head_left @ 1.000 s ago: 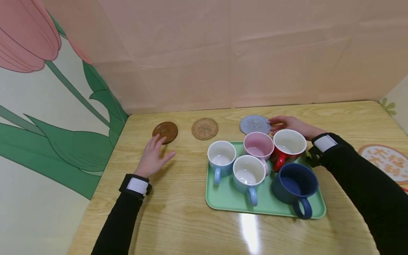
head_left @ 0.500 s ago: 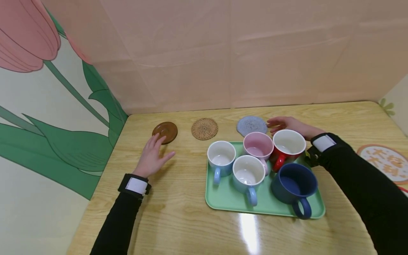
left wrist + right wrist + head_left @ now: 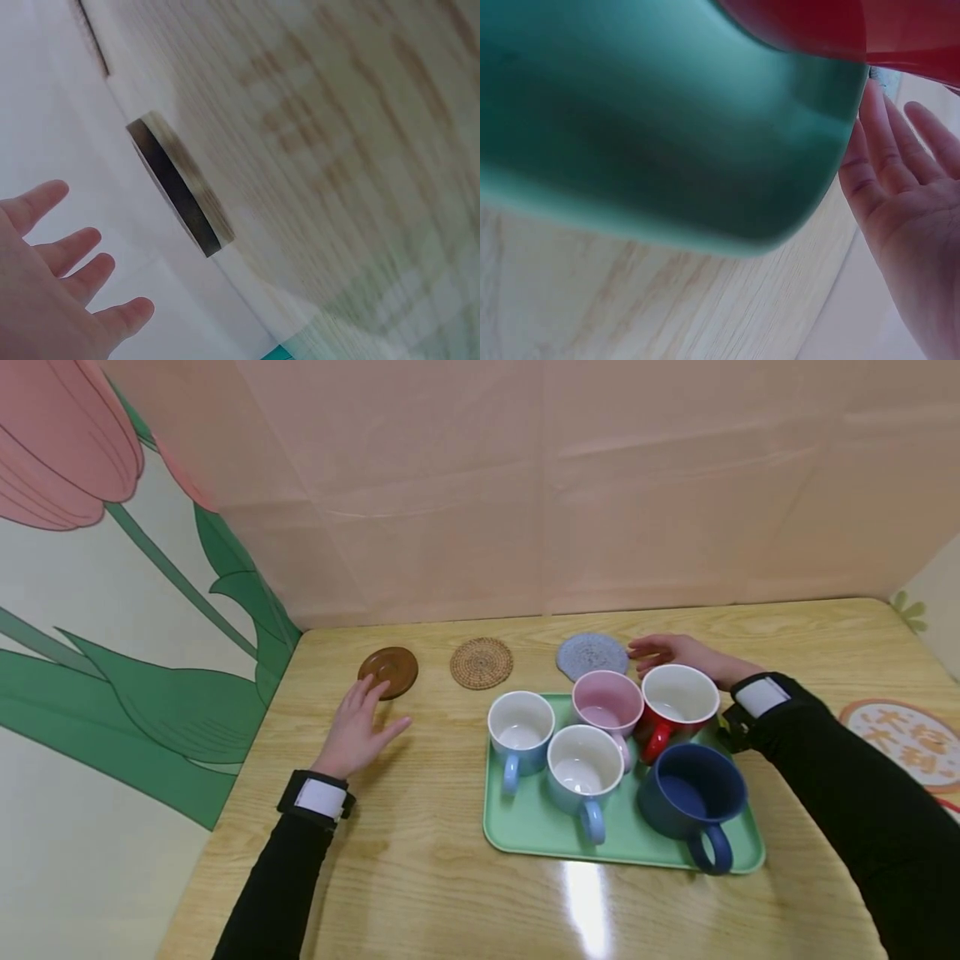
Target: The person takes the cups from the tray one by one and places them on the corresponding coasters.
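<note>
My left hand [image 3: 351,735] is spread with nothing in it, its fingertips overlapping the near edge of a round brown wooden coaster [image 3: 397,666]. The left wrist view catches this coaster's dark edge [image 3: 180,191] beyond the fingers. At the back right, my right hand [image 3: 686,657] reaches behind a red mug [image 3: 678,703], palm empty and fingers loosely bent. Its fingertips are right at the rim of a blue-grey woven coaster [image 3: 591,653], which lies flat. A tan woven coaster [image 3: 482,663] lies between the two others. The right wrist view shows that hand beside the tray's corner.
A green tray [image 3: 528,831] holds the red mug, a pink mug [image 3: 606,697], two light-blue mugs with white insides [image 3: 583,768] and a large navy mug [image 3: 693,789]. A round printed mat [image 3: 911,745] lies at the right. A pink-covered wall [image 3: 540,527] bounds the back.
The blue-grey coaster has slid slightly left, my right hand shifting a little the same way. Over the last half second both are still. My left hand has stayed in place.
</note>
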The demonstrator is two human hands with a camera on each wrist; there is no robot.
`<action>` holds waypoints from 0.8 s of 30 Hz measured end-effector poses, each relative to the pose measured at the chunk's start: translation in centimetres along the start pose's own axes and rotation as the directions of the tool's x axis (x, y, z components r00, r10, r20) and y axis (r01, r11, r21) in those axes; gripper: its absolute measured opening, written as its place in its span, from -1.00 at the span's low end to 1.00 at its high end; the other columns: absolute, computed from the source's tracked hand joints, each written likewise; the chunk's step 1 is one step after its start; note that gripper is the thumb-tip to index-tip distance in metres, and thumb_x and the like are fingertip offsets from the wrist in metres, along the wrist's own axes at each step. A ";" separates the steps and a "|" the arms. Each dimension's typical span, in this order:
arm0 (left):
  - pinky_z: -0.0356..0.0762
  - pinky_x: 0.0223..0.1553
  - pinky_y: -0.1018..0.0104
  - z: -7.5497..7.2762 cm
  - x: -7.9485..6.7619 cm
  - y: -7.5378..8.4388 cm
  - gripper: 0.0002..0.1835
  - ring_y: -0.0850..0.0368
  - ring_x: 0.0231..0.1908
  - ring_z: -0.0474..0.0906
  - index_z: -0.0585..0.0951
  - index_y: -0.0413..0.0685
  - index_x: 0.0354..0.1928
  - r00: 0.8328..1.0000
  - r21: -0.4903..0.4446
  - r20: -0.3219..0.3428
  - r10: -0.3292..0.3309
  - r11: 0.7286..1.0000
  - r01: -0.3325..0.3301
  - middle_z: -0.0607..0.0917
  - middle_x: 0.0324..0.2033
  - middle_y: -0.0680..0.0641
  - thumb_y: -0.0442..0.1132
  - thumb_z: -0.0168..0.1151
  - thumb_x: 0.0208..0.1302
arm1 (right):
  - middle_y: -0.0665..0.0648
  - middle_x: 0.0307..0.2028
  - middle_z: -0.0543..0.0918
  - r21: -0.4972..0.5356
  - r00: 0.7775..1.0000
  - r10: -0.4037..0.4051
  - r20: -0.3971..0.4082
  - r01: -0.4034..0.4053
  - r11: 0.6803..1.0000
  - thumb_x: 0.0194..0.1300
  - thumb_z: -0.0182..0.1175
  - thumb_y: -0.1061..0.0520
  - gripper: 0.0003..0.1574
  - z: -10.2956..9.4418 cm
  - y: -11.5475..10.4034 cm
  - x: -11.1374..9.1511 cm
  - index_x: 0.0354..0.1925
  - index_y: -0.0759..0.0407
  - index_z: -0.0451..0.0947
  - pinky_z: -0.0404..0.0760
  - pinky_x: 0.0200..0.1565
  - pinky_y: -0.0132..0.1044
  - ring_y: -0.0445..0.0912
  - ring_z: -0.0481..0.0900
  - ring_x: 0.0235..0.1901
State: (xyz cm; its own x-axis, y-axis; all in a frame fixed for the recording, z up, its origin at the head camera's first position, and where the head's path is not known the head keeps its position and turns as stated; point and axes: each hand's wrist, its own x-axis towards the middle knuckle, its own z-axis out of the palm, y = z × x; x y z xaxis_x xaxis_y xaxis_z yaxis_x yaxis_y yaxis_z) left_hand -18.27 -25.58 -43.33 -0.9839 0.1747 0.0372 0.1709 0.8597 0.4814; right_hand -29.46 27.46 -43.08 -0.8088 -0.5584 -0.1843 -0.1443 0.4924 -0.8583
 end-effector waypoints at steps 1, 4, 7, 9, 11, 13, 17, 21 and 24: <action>-0.04 0.45 -0.34 -0.1 0.0 0.0 -0.15 -0.34 0.54 -0.13 0.21 -0.16 0.54 1.000 -0.001 0.002 0.002 1.000 -0.002 0.02 0.56 -0.34 0.15 0.25 0.41 | 0.61 0.34 0.32 -0.010 1.000 0.007 -0.004 -0.007 1.000 0.33 0.19 0.43 -0.19 0.0 -0.1 -0.1 0.44 0.57 0.10 0.58 -0.02 -0.47 0.27 0.56 0.19; -0.04 0.45 -0.33 -0.3 0.0 0.1 -0.15 -0.34 0.54 -0.13 0.20 -0.16 0.54 1.000 0.005 0.006 0.009 1.000 -0.009 0.01 0.56 -0.34 0.14 0.24 0.42 | 0.61 0.34 0.33 -0.049 0.999 0.027 -0.025 -0.028 0.998 0.34 0.18 0.42 -0.21 -0.3 -0.5 -0.4 0.44 0.56 0.12 0.56 -0.03 -0.49 0.39 0.49 0.21; -0.05 0.46 -0.32 -0.5 0.0 0.3 -0.16 -0.33 0.54 -0.13 0.20 -0.16 0.54 1.000 0.005 0.008 0.027 1.000 -0.027 0.01 0.56 -0.34 0.13 0.23 0.42 | 0.63 0.32 0.34 -0.126 0.997 0.048 -0.065 -0.056 0.990 0.41 0.15 0.36 -0.28 -0.7 -0.6 -0.8 0.42 0.57 0.16 0.58 -0.01 -0.44 0.44 0.45 0.23; -0.07 0.47 -0.31 -0.7 0.0 0.5 -0.16 -0.33 0.54 -0.13 0.19 -0.16 0.55 0.999 0.003 0.012 0.038 0.999 -0.038 0.01 0.56 -0.33 0.13 0.23 0.43 | 0.63 0.31 0.34 -0.189 0.993 0.074 -0.095 -0.091 0.978 0.48 0.12 0.28 -0.33 -1.1 -0.7 -1.4 0.41 0.55 0.18 0.63 0.06 -0.25 0.46 0.43 0.24; -0.09 0.47 -0.31 -0.7 0.2 0.8 -0.16 -0.34 0.54 -0.12 0.19 -0.17 0.54 0.999 0.002 0.017 0.045 0.999 -0.045 0.01 0.57 -0.33 0.13 0.23 0.42 | 0.64 0.30 0.35 -0.253 0.988 0.090 -0.128 -0.120 0.960 0.52 0.10 0.20 -0.35 -1.6 -0.5 -2.0 0.39 0.55 0.21 0.63 0.12 -0.01 0.48 0.43 0.23; -0.11 0.47 -0.32 -0.8 0.2 1.0 -0.15 -0.35 0.54 -0.13 0.18 -0.17 0.55 0.999 0.006 0.022 0.047 0.999 -0.047 0.01 0.57 -0.32 0.13 0.24 0.42 | 0.64 0.29 0.35 -0.298 0.982 0.107 -0.154 -0.150 0.943 0.54 0.09 0.14 -0.34 -2.1 -0.5 -2.7 0.39 0.54 0.22 0.57 0.13 0.20 0.50 0.43 0.22; -0.12 0.46 -0.35 -0.8 0.2 1.2 -0.11 -0.37 0.54 -0.14 0.15 -0.16 0.56 0.998 0.024 0.038 0.046 0.999 -0.047 -0.01 0.57 -0.33 0.16 0.24 0.41 | 0.61 0.33 0.31 -0.362 0.973 0.134 -0.188 -0.196 0.911 0.53 0.13 0.01 -0.23 -3.0 -0.8 -4.5 0.42 0.48 0.19 0.52 0.11 0.33 0.50 0.41 0.22; -0.11 0.44 -0.39 -0.8 0.1 1.3 -0.05 -0.39 0.54 -0.16 0.09 -0.13 0.59 0.997 0.059 0.059 0.049 0.997 -0.053 -0.03 0.57 -0.34 0.21 0.23 0.38 | 0.63 0.37 0.19 -0.433 0.964 0.162 -0.211 -0.241 0.869 0.51 0.11 -0.17 -0.06 -4.0 -1.4 -6.3 0.48 0.45 0.09 0.43 0.10 0.44 0.51 0.33 0.24; -0.10 0.42 -0.43 -0.7 0.0 1.5 -0.02 -0.40 0.54 -0.17 0.08 -0.11 0.60 0.996 0.083 0.070 0.053 0.995 -0.059 -0.03 0.57 -0.35 0.24 0.23 0.36 | 0.71 0.35 0.09 -0.478 0.955 0.179 -0.238 -0.275 0.834 0.51 0.07 -0.27 0.05 -4.7 -1.6 -7.6 0.51 0.46 0.00 0.30 0.13 0.53 0.57 0.24 0.25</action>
State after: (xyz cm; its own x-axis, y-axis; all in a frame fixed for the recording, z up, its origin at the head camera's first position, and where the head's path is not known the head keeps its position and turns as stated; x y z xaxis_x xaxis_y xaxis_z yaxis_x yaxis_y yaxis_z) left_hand -18.04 -24.64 -42.01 -0.9674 0.2534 0.0012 0.2323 0.8850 0.4036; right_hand -25.73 34.08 -38.02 -0.9337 -0.2861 -0.2153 -0.1701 0.8835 -0.4363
